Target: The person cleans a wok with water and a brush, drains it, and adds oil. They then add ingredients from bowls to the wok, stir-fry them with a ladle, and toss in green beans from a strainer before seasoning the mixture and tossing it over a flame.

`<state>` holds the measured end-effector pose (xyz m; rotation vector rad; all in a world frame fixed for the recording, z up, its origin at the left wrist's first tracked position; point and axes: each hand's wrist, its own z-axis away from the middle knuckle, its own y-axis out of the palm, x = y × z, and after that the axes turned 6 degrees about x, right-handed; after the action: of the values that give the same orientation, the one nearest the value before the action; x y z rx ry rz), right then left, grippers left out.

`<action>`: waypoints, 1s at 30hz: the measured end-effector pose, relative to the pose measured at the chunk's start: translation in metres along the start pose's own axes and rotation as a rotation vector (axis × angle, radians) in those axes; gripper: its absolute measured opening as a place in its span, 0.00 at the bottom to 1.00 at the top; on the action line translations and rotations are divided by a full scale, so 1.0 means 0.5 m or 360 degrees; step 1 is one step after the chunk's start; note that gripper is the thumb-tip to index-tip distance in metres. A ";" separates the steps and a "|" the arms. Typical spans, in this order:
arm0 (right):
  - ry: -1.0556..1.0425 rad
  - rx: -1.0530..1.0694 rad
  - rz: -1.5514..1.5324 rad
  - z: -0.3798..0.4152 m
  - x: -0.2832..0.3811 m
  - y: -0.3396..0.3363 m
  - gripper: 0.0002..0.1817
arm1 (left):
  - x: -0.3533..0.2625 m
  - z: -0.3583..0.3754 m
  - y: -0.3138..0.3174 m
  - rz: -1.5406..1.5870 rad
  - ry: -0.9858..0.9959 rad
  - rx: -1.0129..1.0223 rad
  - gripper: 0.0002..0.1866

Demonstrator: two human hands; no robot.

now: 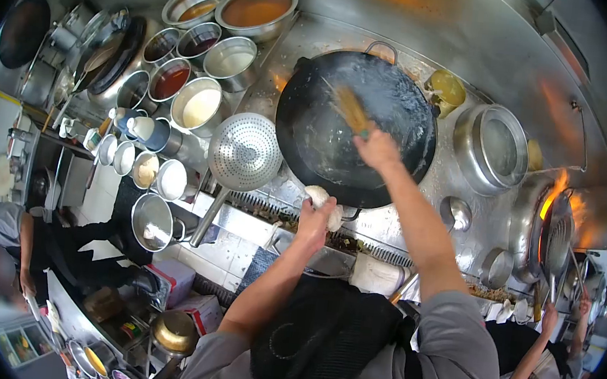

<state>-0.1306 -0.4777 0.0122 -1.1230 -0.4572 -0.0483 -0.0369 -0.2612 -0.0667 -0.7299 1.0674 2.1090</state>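
Note:
A large black wok (314,154) sits on the steel range, with water and steam inside it. My right hand (378,150) reaches over the wok, its fingers wrapped round a bamboo wok brush (351,108) whose bristles point toward the back left. At the wok's near rim, my left hand (314,220) is closed on a pale folded cloth (322,199). Just left of the wok lies a perforated strainer (246,152), its handle pointing toward me.
Several steel pots of sauces, among them a red one (170,79), stand at the left. A ladle (456,214) and a steel pot (490,149) are on the right. Flames (555,193) rise at a neighbouring wok, where another person (532,358) works. A second person (13,249) is at the lower left.

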 end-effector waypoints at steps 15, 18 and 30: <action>0.0294 0.0345 -0.2120 -0.005 0.157 0.052 0.23 | -0.049 0.026 0.020 -0.0091 -0.0099 -0.0035 0.25; 0.0335 -0.0145 -0.2275 -0.081 0.194 0.034 0.21 | -0.037 0.026 0.018 -0.0144 -0.0028 -0.0147 0.28; -0.0195 0.0632 0.0055 0.199 -0.027 -0.051 0.35 | -0.088 0.085 0.010 0.0041 -0.0110 -0.0054 0.29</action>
<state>-0.1822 -0.4041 0.0637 -0.7449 -0.5295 0.1374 -0.0208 -0.2410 -0.0111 -0.6574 1.0113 2.1629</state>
